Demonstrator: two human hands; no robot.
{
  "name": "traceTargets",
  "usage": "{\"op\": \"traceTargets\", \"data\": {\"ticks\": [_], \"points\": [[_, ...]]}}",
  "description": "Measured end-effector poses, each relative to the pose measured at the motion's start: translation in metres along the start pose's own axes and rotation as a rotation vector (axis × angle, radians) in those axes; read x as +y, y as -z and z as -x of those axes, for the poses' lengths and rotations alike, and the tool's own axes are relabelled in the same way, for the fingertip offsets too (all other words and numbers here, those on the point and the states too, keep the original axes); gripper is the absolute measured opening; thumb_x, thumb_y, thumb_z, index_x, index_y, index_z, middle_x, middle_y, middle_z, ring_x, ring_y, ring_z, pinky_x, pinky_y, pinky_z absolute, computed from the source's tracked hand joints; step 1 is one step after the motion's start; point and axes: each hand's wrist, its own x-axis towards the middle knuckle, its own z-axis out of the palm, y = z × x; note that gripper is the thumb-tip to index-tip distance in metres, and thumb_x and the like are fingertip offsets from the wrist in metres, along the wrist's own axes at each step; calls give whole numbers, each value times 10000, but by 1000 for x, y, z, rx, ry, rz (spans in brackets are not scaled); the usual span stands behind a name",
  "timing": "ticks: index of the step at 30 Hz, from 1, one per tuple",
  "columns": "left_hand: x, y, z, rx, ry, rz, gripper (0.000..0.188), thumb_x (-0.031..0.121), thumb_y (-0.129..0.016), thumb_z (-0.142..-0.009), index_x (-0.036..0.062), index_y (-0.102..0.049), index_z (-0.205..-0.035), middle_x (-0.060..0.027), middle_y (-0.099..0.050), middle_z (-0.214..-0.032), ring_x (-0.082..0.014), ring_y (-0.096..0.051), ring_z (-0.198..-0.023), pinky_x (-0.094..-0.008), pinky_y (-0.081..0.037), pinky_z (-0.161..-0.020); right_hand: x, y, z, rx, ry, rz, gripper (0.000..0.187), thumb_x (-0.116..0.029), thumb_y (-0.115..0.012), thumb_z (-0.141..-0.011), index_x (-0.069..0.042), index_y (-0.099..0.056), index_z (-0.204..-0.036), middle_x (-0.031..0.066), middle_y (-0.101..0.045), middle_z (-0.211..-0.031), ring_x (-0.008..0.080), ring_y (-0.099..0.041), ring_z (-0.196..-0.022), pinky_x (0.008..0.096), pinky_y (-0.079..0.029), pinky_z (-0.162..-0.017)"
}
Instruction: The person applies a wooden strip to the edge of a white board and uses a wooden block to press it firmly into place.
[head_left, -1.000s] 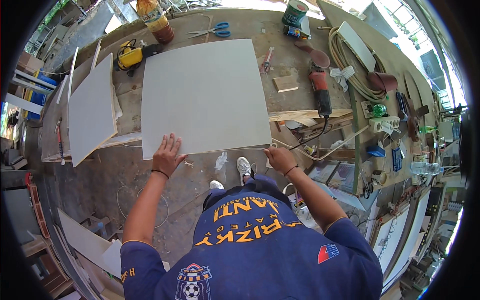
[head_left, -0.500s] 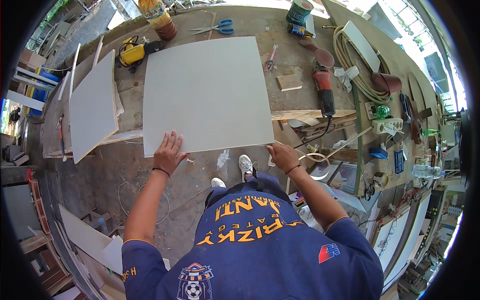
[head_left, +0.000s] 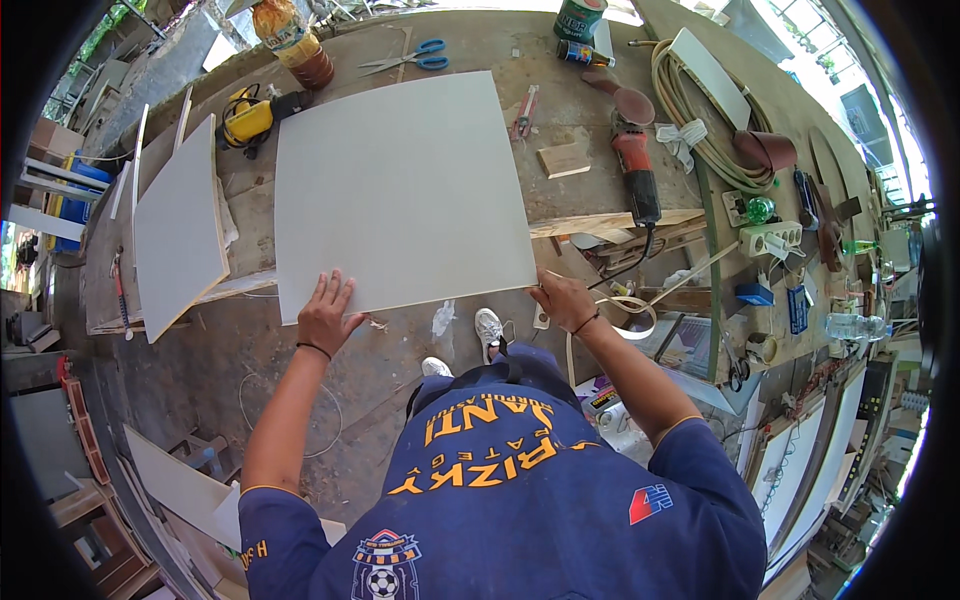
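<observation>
While my left grip (head_left: pixel 327 314) lies flat near the front edge of the white panel (head_left: pixel 400 190), its fingers extended and the thumb apart, my right grip (head_left: pixel 563 302) is bent at the near right corner; whether it really pinches there, I cannot tell. Smooth and almost square, the panel is before both grips, on the rough, stained counter (head_left: pixel 565 205). Left of my left grip is a pale angled board (head_left: pixel 180 230). Beyond my right grip are a rectangular wooden block (head_left: pixel 564 160) and, further right, a red-and-black grinder (head_left: pixel 636 180).
</observation>
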Motion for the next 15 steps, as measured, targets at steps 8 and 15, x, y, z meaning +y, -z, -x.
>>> {"op": "traceTargets", "data": {"ticks": [8, 15], "points": [[65, 11, -69, -272, -132, 29, 822, 381, -781, -588, 116, -404, -1269, -175, -278, -1404, -324, -237, -1325, -557, -261, -1023, -11, 19, -5, -70, 48, 52, 376, -275, -524, -872, 6, -488, -1121, 177, -625, -762, 350, -606, -684, 442, -472, -598], [127, 20, -125, -424, -209, -75, 896, 419, -760, -595, 169, -324, -1337, -187, -218, -1427, -350, -174, -1344, -533, -177, -1068, 26, 9, -14, -22, 133, 59, 411, -317, -535, -858, 20, -498, -1091, 165, -615, -667, 346, -604, -632, 437, -469, -560]]}}
